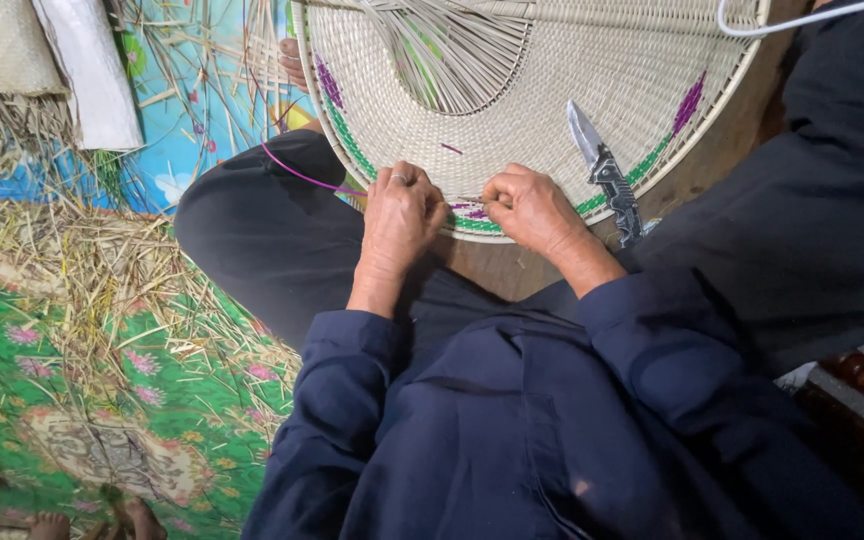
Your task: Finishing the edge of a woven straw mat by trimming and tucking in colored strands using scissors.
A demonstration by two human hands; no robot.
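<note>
Both hands meet at the near rim of the round woven mat [552, 70] (pale, green-and-purple border): left hand [399, 215] and right hand [530, 208] apparently pinch purple strand [304, 176]; folding knife [604, 172] lies just beside.

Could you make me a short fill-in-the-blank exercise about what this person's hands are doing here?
1. Both hands, the left hand and the right hand, work at the near rim of a round woven ____.
2. Lying on the weave beside the right hand is a folding ____.
3. The left hand wears a ____ on one finger.
4. A loose strand trailing over the person's knee is ____ in colour.

Missing words: mat; knife; ring; purple.
</note>
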